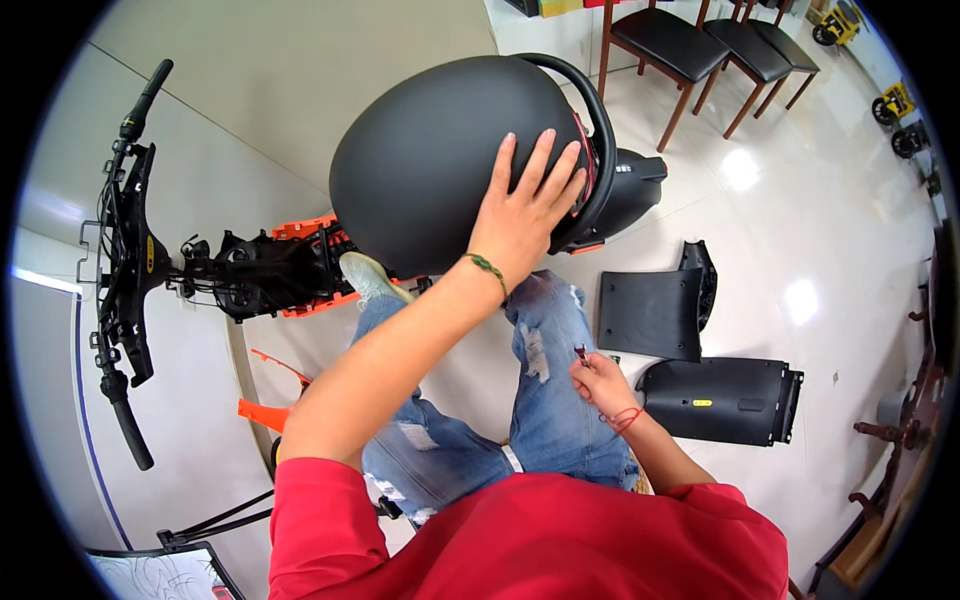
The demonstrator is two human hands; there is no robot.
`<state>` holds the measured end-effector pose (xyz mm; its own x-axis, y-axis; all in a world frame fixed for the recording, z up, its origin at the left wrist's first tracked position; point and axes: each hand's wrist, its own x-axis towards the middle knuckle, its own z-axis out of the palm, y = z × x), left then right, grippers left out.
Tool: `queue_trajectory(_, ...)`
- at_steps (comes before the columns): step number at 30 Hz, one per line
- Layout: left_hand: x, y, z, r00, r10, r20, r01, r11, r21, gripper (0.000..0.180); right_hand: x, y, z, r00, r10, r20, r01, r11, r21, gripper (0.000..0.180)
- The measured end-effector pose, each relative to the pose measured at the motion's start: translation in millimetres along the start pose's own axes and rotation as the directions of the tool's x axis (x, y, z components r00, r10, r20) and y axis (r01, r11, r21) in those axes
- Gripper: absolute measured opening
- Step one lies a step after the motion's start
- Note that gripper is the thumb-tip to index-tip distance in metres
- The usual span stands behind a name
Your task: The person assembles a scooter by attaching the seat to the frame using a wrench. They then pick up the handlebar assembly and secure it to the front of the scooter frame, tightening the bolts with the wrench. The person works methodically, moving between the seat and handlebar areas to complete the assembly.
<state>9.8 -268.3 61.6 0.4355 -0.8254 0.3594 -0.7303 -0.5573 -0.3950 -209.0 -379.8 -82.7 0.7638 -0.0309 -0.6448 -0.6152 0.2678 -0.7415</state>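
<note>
My left hand [520, 215] lies flat on the rear of a black scooter seat [430, 150], fingers spread. A curved black grab rail [603, 130] runs just beyond its fingertips. Over my right thigh, my right hand [600, 384] pinches a small dark red piece [581, 353] with what look like prongs; its kind is too small to make out. The scooter stretches across in front of me, its handlebar [150, 255] at the left and a black tail section [635, 185] at the right. Orange panels [305, 228] show along its body.
On the floor to my right lie two black curved panels [650, 312] and a longer black cover [720, 400]. A loose orange part [265, 414] is at my left. Chairs [670, 45] stand at the far right; a drawing board [165, 575] sits at the lower left.
</note>
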Motion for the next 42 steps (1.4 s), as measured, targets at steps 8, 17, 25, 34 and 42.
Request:
queue_trajectory(8,-70.1,-1.9,-18.0,0.991,-0.050,-0.125,0.007,0.946,-0.325,0.050,0.0,9.8,16.2,0.996,0.037,0.079,-0.035,0.999,-0.021,0.015)
queue_trajectory(17,-392.9,4.7,-133.5,0.309,-0.935,0.174,0.882,0.214,-0.419,0.038,25.0,-53.3,-5.6,0.904,-0.334,-0.266,0.336,0.941,-0.041,0.028)
queue_trajectory(25,-447.4,-77.0,-282.5,0.337,-0.863,-0.377,0.935,0.355,0.023,0.050,103.1,-189.4,-44.5,0.377,-0.823,-0.425,0.780,0.530,-0.333,0.028)
queue_trajectory(34,-438.0,-173.0,-295.4,0.074,-0.997,-0.017,0.988,0.076,-0.137,0.061,158.2,-194.2,-14.1,0.109,-0.921,-0.375,0.442,0.383,-0.812,0.044)
queue_trajectory(42,-439.7,-230.5,-303.1,0.202,-0.972,-0.123,0.978,0.195,0.070,0.046,165.8,-219.0,-15.6,0.298,-0.844,-0.447,0.398,0.535,-0.745,0.052)
